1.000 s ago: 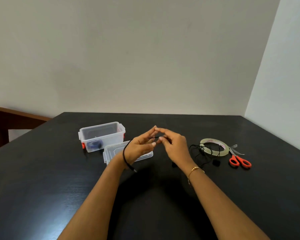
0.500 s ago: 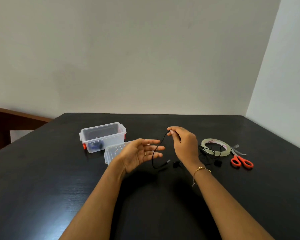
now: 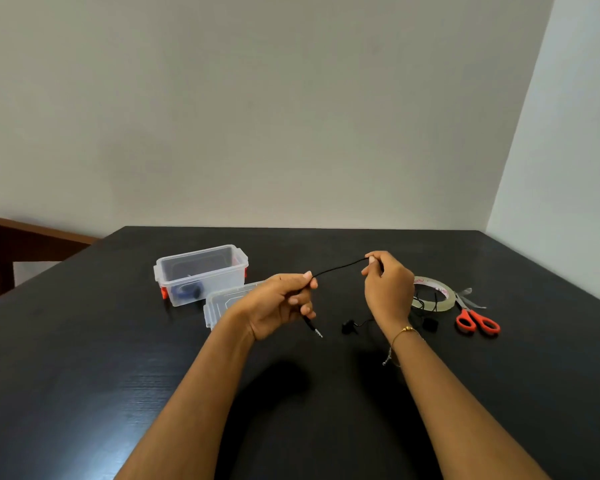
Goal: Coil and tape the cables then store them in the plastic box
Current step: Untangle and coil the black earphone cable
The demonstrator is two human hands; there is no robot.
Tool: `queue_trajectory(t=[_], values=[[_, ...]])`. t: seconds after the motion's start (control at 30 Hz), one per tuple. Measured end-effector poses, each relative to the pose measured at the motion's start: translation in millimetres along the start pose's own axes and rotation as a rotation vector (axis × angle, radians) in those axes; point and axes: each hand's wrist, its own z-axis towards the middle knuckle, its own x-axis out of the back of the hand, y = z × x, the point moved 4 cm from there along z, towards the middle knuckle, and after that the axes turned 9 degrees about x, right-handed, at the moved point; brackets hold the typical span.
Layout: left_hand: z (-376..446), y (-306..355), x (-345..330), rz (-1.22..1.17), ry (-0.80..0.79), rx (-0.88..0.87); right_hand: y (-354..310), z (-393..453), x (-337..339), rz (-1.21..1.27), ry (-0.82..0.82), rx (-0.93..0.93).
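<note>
While my left hand and right hand are pinching the black cable mid-frame above the surface, I'm starting the coil; next, looping it.

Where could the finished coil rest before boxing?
Bare black tabletop lies left of the left forearm, before the clear plastic box. Crowded: right of the right hand, with clear tape roll, orange-handled scissors and loose black cable.

box left | lid before it | tape right | scissors rightmost
</note>
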Motion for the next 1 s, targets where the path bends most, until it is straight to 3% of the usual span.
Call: queue_trajectory(t=[0.17, 0.23, 0.4, 0.6, 0.77, 0.9, 1.0], values=[[-8, 9, -11, -0.220, -0.212, -0.037, 0, -5, -5, -0.082, -0.052, 0.007], [-9, 14, -11, -0.385, -0.218, -0.089, -1, -8, -10, -0.135, -0.137, 0.045], [-8, 23, -3, -0.661, -0.045, -0.301, -12, -23, -29, -0.214, -0.457, 0.143], [-3, 21, 22, -0.892, 0.227, -0.451, -35, -38, -38, -0.202, -0.714, 0.331], [-4, 16, 33, -0.786, 0.455, -0.542, -58, -46, -39, -0.176, -0.769, 0.551], [-4, 12, 34, -0.201, 0.730, -0.546, -68, -47, -33, -0.126, -0.702, 0.704], [1, 9, 32, -0.018, 0.757, -0.478, -68, -46, -33, -0.134, -0.691, 0.764]])
